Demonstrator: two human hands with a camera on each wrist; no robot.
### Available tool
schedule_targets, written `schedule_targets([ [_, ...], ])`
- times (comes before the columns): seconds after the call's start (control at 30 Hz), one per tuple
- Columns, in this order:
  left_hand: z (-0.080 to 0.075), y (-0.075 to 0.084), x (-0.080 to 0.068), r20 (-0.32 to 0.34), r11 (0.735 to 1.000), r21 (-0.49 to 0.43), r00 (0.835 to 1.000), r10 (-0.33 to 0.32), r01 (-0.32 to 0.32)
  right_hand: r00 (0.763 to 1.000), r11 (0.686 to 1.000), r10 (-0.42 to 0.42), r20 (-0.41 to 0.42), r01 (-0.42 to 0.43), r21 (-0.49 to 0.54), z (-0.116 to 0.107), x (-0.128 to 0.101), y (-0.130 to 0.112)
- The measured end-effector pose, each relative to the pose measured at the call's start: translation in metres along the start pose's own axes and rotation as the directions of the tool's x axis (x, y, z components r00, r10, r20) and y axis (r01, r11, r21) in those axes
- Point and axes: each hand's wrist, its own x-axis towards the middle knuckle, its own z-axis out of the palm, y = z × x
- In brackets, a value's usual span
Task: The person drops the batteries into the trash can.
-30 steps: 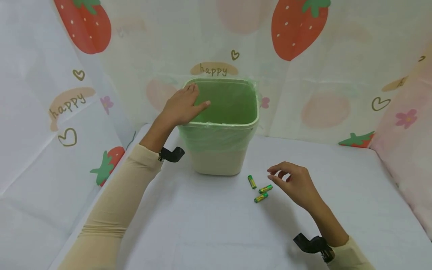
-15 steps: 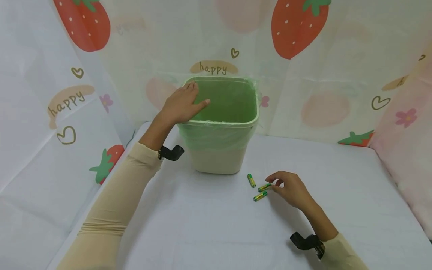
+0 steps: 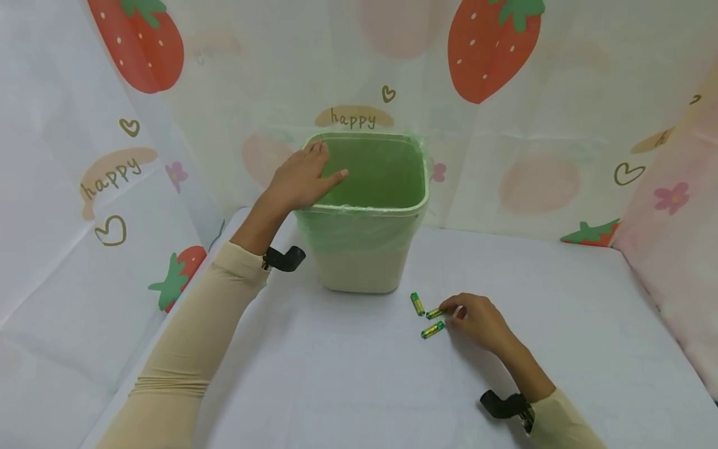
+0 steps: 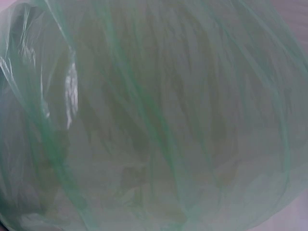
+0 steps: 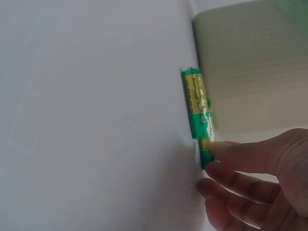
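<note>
A green-lined trash can (image 3: 364, 262) stands on the white table, its mouth tilted into sight in the head view. Across its left rim rests my left hand (image 3: 300, 179), thumb stretched out over the opening; some fingertips are hard to make out. To the right of the can's base lie three small green-and-yellow batteries. My right hand (image 3: 478, 321) pinches the right end of the middle battery (image 3: 434, 313) between thumb and fingers. One battery (image 3: 417, 304) lies nearer the can, and another battery (image 3: 432, 330) lies just in front of the pinched one.
A thin green plastic bag (image 4: 159, 120) is folded over the can's outside and fills the left wrist view. Behind the table hangs a strawberry-print cloth (image 3: 493, 137), which also closes off the left and right sides.
My right hand has come down and to the left, and its fingers have reached the middle battery. My left hand has stayed on the rim of the trash can.
</note>
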Motion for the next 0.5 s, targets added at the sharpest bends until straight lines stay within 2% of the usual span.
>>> schedule_targets([
  [0.5,0.0005,-0.0016,-0.0009,-0.004,1.000,-0.007,1.000,0.001,-0.001,0.999,0.998,0.047,0.005,-0.047,-0.038,0.0076,0.0097,0.0025],
])
